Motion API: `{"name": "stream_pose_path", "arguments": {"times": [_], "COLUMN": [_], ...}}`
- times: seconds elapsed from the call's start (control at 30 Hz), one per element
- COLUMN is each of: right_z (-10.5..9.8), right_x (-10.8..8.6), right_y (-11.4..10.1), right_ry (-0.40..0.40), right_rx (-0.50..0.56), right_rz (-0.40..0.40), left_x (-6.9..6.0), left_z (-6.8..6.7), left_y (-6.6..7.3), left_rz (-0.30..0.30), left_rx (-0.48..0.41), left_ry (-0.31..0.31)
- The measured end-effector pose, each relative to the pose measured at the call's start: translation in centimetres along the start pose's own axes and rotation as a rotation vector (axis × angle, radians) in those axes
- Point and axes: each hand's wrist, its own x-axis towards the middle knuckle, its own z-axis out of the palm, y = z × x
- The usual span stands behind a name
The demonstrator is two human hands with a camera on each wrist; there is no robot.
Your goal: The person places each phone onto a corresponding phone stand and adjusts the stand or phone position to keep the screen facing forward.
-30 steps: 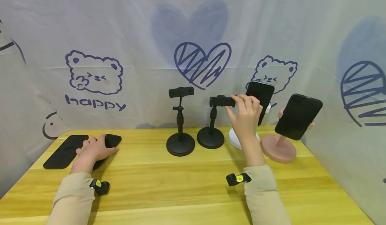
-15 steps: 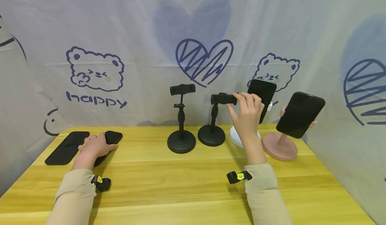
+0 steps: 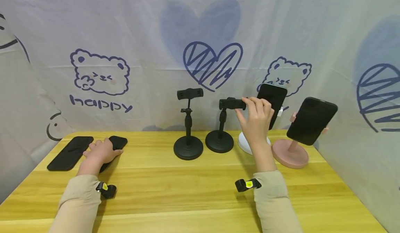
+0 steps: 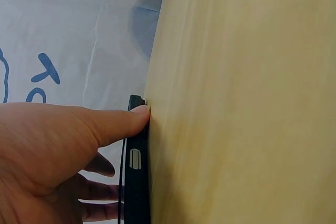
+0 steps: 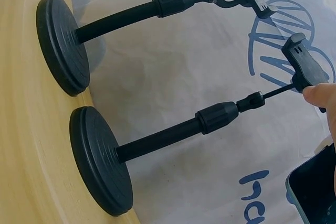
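Note:
A black smartphone (image 3: 118,142) lies on the table at the left, partly hidden beneath my left hand (image 3: 100,152). That hand grips it across its width; in the left wrist view the thumb presses the phone's side edge (image 4: 136,182) by a button. My right hand (image 3: 257,118) pinches the right end of the clamp (image 3: 231,103) on a black phone stand (image 3: 219,141), whose round base rests on the table. The right wrist view shows the thumb against this clamp (image 5: 307,66). Left of it stands a taller black phone stand (image 3: 188,148), its clamp holding nothing.
Another black phone (image 3: 70,154) lies flat at the table's left. Behind my right hand, a white stand (image 3: 244,144) bears a tilted phone (image 3: 275,99). At far right a pink stand (image 3: 290,154) holds a phone (image 3: 312,121). A printed cloth (image 3: 150,17) hangs behind the table (image 3: 172,194).
The whole head view has shifted slightly. Both hands keep their places, the left on the phone and the right at the black stand's clamp.

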Motion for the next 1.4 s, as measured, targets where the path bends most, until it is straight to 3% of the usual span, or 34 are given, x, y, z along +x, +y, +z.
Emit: {"name": "stream_pose_path", "arguments": {"times": [0.3,0.57,0.7,0.93,1.4], "right_z": [0.0,0.0,0.0,0.0,0.0], "right_x": [-0.2,-0.3,-0.2,-0.2,0.0], "right_y": [0.2,0.2,0.1,0.1,0.1], "right_ry": [0.003,0.001,-0.004,-0.006,-0.018], "right_rx": [0.008,0.01,0.003,-0.002,-0.015], "right_rz": [0.008,0.005,0.001,-0.002,-0.007], "left_x": [0.0,-0.3,-0.4,-0.6,-1.1], "left_z": [0.1,0.1,0.1,0.2,-0.8], "left_y": [0.2,0.6,0.8,1.4,2.6], "left_rz": [0.049,0.146,0.169,0.19,0.193], "left_rx": [0.023,0.019,0.017,0.01,-0.024], "left_ry": [0.071,0.268,0.335,0.49,0.636]}}
